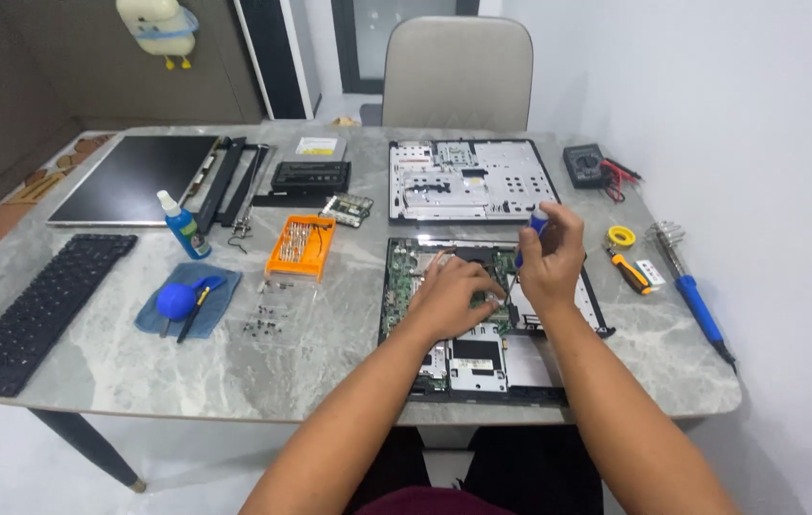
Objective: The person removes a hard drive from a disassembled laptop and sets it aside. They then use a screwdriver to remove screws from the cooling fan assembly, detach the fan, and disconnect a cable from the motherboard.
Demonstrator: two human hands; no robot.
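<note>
- Here, an opened laptop base [482,315] is lying at the near edge of the grey marble-patterned desk [330,353], its green circuit board and silver metal plates showing inside a black frame.
- The left hand [452,294] is resting palm down on the board, fingers spread and pressing lightly on the parts — they are not wrapped around anything.
- The right hand [551,259] is standing upright just beside it, fingers closed around a screwdriver [530,240] with a blue handle, the tip pointing down into the base.
- Both forearms are reaching in from the bottom of the view, converging over the base.
- Behind the base a silver and black laptop cover [471,179] is lying flat, well apart from the hands.
- To the left an orange bit case [302,246] is sitting near loose screws [263,322], a blue dust blower [175,300] on a cloth and a detached keyboard [39,310] — to the right, a blue soldering iron [697,303].
</note>
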